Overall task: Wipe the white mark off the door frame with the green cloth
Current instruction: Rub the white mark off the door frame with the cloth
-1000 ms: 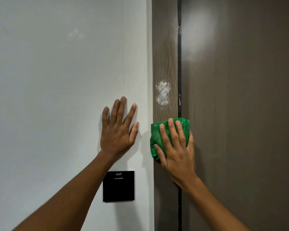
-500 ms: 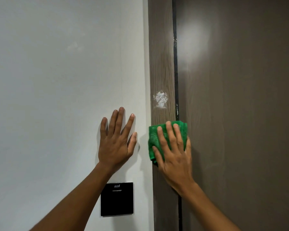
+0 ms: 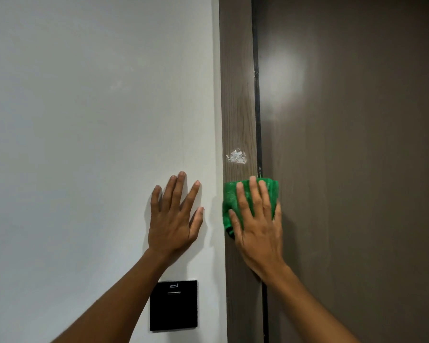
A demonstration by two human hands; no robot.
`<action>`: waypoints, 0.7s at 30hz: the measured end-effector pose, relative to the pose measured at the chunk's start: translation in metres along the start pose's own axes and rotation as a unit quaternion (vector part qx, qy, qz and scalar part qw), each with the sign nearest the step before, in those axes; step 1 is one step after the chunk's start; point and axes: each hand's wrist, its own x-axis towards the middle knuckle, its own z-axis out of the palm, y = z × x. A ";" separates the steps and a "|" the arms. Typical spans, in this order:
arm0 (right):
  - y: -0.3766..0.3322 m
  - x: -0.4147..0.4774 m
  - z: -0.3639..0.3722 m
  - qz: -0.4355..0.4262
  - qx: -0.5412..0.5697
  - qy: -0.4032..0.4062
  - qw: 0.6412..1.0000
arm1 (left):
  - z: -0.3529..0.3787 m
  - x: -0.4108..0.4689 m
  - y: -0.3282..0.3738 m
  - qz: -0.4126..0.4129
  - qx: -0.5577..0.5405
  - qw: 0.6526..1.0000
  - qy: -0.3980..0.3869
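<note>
A small white mark (image 3: 236, 156) sits on the brown wood-grain door frame (image 3: 237, 95). Just below it, my right hand (image 3: 256, 226) presses the folded green cloth (image 3: 229, 196) flat against the frame, fingers spread over it. The cloth's top edge lies a short way under the mark, not touching it. My left hand (image 3: 175, 216) rests flat on the white wall (image 3: 97, 120) left of the frame, fingers apart, holding nothing.
A dark brown door (image 3: 357, 169) fills the right side, with a black gap (image 3: 256, 107) between it and the frame. A black square wall panel (image 3: 174, 305) is mounted low on the wall under my left forearm.
The white mark has shrunk from a tall smear to a small patch. The view has tilted up, so hands and panel sit lower in frame. The cloth stays just under the mark.
</note>
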 end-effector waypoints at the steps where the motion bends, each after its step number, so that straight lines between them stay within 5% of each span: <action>1: 0.003 0.006 -0.003 0.029 0.009 -0.003 1.000 | -0.003 0.004 0.000 -0.004 -0.007 1.000 0.001; 5: -0.009 0.059 -0.015 0.128 0.050 0.014 0.990 | -0.013 0.035 -0.003 -0.016 -0.019 1.000 0.009; 11: -0.008 0.027 0.000 0.050 0.007 0.020 0.999 | -0.002 0.038 -0.010 -0.015 0.011 0.999 0.026; 18: -0.003 0.057 -0.008 0.148 0.095 0.040 0.984 | -0.001 0.038 -0.009 -0.012 0.010 0.999 0.043; 21: -0.013 0.100 -0.011 0.126 0.076 0.054 0.988 | 0.001 0.038 -0.009 -0.014 0.009 0.999 0.044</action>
